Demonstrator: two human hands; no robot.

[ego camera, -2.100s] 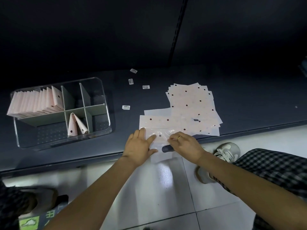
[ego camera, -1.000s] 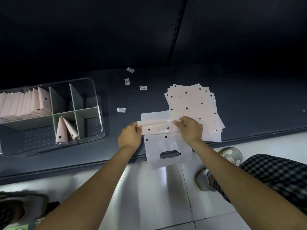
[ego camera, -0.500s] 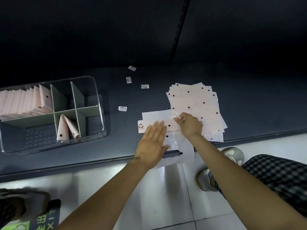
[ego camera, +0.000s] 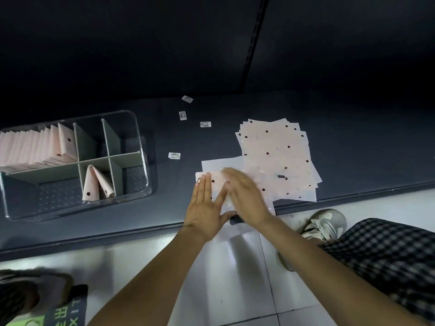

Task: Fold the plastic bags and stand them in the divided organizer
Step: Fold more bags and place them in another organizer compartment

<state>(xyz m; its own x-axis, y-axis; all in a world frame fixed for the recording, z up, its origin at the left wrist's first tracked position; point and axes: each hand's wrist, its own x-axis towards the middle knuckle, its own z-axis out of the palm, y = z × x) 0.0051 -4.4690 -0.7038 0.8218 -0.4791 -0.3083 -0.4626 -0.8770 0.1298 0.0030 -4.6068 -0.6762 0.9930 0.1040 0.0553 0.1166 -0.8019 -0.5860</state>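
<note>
Head view only. Left hand (ego camera: 204,209) flat, fingers straight and together, pressing on folded pink dotted bag (ego camera: 213,178) at near edge of dark bench (ego camera: 353,161); grip wide, nothing pinched. Right hand (ego camera: 246,196) blurred, laid flat over same bag just right of left hand, fingers extended, ring on one finger; grip wide too. Bag's clear lower part with cut-out handle (ego camera: 235,219) overhanging bench edge, mostly hidden under hands. Stack of unfolded pink dotted bags (ego camera: 277,156) lying flat just right of and behind hands, partly under folded bag's right end. Clear divided organizer (ego camera: 141,147) on bench well left of hands: row of folded bags (ego camera: 35,147) standing in back-left compartment, two folded bags (ego camera: 94,184) leaning together in near-middle compartment. Four small white labels (ego camera: 174,155) scattered on bench between organizer and stack. Tiled floor (ego camera: 235,267) below, sneaker (ego camera: 322,224) and checked trouser leg (ego camera: 388,255) at right.
</note>
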